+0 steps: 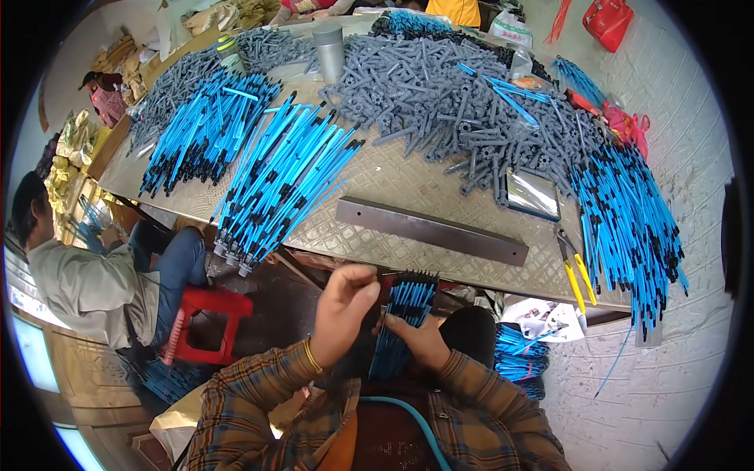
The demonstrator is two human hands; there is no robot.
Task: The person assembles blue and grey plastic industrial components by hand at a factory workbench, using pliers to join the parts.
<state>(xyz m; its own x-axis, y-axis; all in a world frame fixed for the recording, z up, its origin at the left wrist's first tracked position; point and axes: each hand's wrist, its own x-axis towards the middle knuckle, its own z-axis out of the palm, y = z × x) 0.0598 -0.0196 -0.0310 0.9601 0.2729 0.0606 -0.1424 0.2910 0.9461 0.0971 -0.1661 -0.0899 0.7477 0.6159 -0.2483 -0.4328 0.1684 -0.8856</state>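
Holding: a bundle of blue rods with black tips (402, 318), upright in front of the person, just below the near edge of the bench (408, 196).
Left hand (343, 306): fingers curled shut, knuckles up, pinching at the top left of the bundle; a yellow band sits on the wrist.
Right hand (420, 337): closed around the middle of the bundle from the right, thumb across the rods.
Sleeves: plaid, both forearms coming in from the lower edge.
Bench surface: patterned metal sheet, crowded with parts.
Near edge, middle: a long flat metal bar (432, 230) lying slantwise, apart from the piles.
Near left corner: a fan of blue rods (279, 184), grey ends hanging over the edge.
Far left: a second heap of blue rods (206, 129) with grey parts behind it.
Middle to far right: a large pile of grey plastic tubes (463, 102), a few blue rods mixed in.
Right edge: a thick sheaf of blue rods (628, 220) spilling over the side.
Near right corner: yellow-handled pliers (576, 271), just beside that sheaf.
Far side: a grey metal cup (330, 51), upright.
Left of bench: another person seated (86, 275), beside a red stool (206, 310).
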